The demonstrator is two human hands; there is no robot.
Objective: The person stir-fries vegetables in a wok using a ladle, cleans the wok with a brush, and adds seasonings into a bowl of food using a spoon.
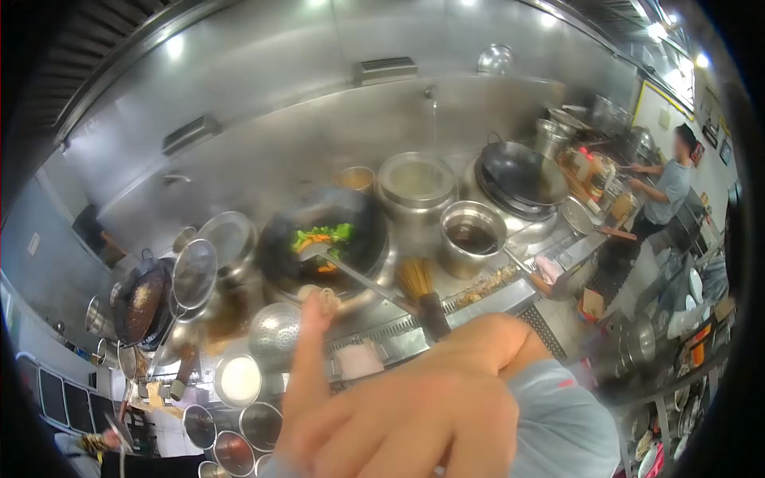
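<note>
A dark wok [362, 223] stands on the burner, with green vegetables [339, 232] and orange slices [316, 238] inside. My left hand [321, 306] is at the wok's near rim, its fingers closed around the edge there. A metal wok ladle [351, 271] lies with its head among the vegetables and its handle slanting over the near right rim, untouched. My right hand [414, 418] is large and blurred close to the camera, crossing in front of my left forearm. Its fingertips run out of the lower edge, so any hold is hidden.
A perforated skimmer [275, 328] and a folded cloth [358, 361] lie along the stove front. Right of the wok are a bamboo brush [416, 279], a pot of dark liquid [472, 243] and another wok [522, 171]. A co-worker [673, 187] stands far right.
</note>
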